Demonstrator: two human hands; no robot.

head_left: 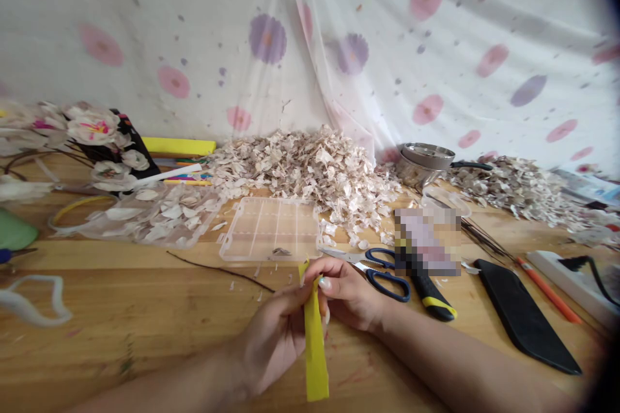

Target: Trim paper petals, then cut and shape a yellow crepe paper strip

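Note:
Both hands meet at the upper part of a narrow yellow strip (316,361), which looks like paper and hangs down toward me. My left hand (278,339) pinches it from the left side with its fingers behind. My right hand (346,293) grips it near the top, thumb in front and fingers curled over. What lies between the fingertips is partly hidden. A thin dark stem (220,266) lies on the wooden table (159,348) just left of my hands. Blue-handled scissors (387,281) rest beyond my right hand, blades pointing left.
A clear compartment box (271,226) stands ahead, before a big heap of pale petal-like flakes (310,168). White artificial flowers (94,126) are at the left. To the right lie a black sheath-like piece (526,316), an orange stick (547,290) and a white power strip (576,284).

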